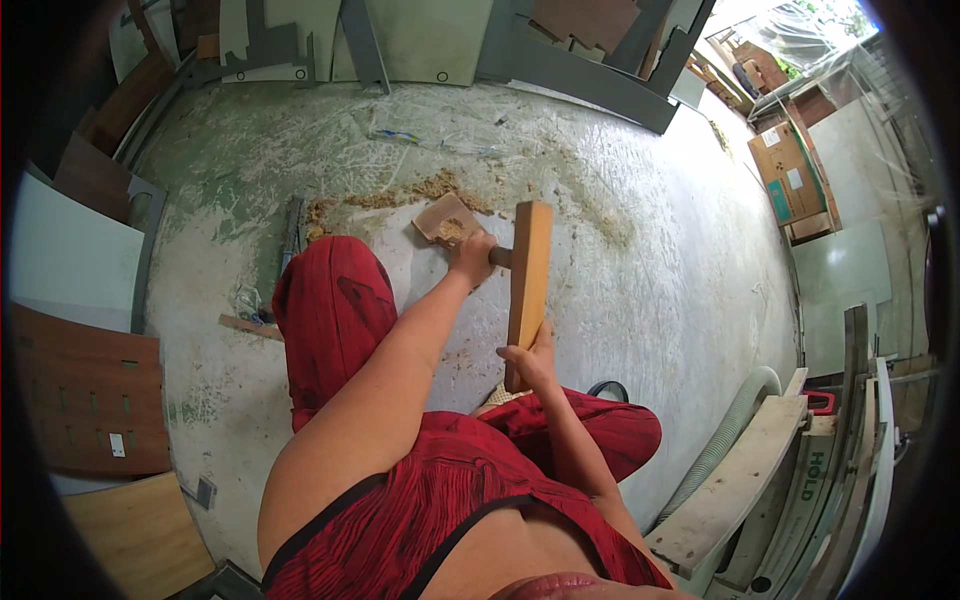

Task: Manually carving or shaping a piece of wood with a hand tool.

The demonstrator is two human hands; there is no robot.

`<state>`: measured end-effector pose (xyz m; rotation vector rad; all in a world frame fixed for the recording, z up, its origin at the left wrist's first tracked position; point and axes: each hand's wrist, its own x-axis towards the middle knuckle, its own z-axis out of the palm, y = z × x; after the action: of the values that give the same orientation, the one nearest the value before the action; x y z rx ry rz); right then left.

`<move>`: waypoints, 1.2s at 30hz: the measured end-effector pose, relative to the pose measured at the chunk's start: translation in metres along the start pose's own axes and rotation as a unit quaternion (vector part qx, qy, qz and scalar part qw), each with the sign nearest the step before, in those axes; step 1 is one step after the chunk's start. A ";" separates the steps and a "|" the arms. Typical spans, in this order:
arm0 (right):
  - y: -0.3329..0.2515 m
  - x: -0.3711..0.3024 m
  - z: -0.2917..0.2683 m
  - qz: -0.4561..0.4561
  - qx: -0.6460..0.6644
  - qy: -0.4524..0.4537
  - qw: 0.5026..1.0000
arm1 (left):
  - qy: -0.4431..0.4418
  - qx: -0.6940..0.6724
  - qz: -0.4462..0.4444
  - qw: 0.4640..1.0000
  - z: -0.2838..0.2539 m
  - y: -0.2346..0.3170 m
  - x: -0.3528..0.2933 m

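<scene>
My left hand point(472, 262) is closed round a dark brown handle point(501, 257), whose end sticks out toward the wooden bar. Just beyond that hand is a squarish brown wooden piece point(436, 212) with sawdust-coloured crumbs on it; whether it joins the handle I cannot tell. My right hand point(538, 358) grips the lower part of a long, thick, light-brown wooden bar point(530, 275), held lengthwise away from me. The handle's end meets or passes behind the bar's left side; contact is unclear. My legs, in red patterned trousers, are folded on either side.
Crumbly brown debris point(437, 188) lies on the worn concrete floor point(680, 260) beyond my hands. A thin wood strip point(250, 327) is by my left knee. Boards point(85, 390) line the left, a cardboard box point(787, 172) stands far right, and planks and a ribbed hose point(725, 425) lie near right.
</scene>
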<state>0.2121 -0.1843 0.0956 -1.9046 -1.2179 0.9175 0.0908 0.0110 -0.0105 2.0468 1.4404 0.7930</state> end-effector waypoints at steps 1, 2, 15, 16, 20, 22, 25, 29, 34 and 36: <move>-0.002 -0.002 0.003 -0.015 0.023 0.000 1.000 | 0.004 -0.001 0.000 1.000 -0.001 0.000 -0.001; -0.004 0.000 0.001 -0.018 0.020 -0.002 1.000 | 0.005 -0.007 -0.007 1.000 -0.001 0.000 -0.002; -0.004 0.002 0.000 0.082 0.117 -0.020 0.990 | -0.092 0.074 0.054 0.991 -0.002 -0.002 -0.030; -0.001 0.004 0.000 0.098 0.129 -0.015 0.987 | -0.095 0.075 0.058 0.991 -0.004 -0.001 -0.030; 0.010 0.013 -0.006 0.117 0.181 0.002 0.976 | -0.025 0.019 0.029 0.999 -0.009 -0.004 -0.015; 0.003 0.015 -0.009 0.127 0.148 -0.002 0.981 | -0.019 -0.018 -0.001 1.000 -0.010 -0.016 -0.001; 0.028 0.021 -0.002 0.142 0.087 -0.027 0.986 | 0.204 -0.179 -0.066 0.960 -0.012 -0.057 0.017; 0.030 0.018 0.001 0.169 -0.038 -0.040 0.984 | 0.253 -0.266 -0.248 0.896 -0.020 -0.069 0.024; 0.012 0.015 -0.004 0.189 -0.156 -0.075 0.967 | 0.293 -0.235 -0.287 0.881 -0.035 -0.084 0.032; 0.016 0.018 -0.002 0.178 -0.208 -0.096 0.957 | 0.288 -0.272 -0.249 0.884 -0.039 -0.091 0.037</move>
<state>0.2265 -0.1730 0.0792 -2.4765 -1.2776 1.1193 0.0132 0.0765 -0.0399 0.9862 1.6848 1.4386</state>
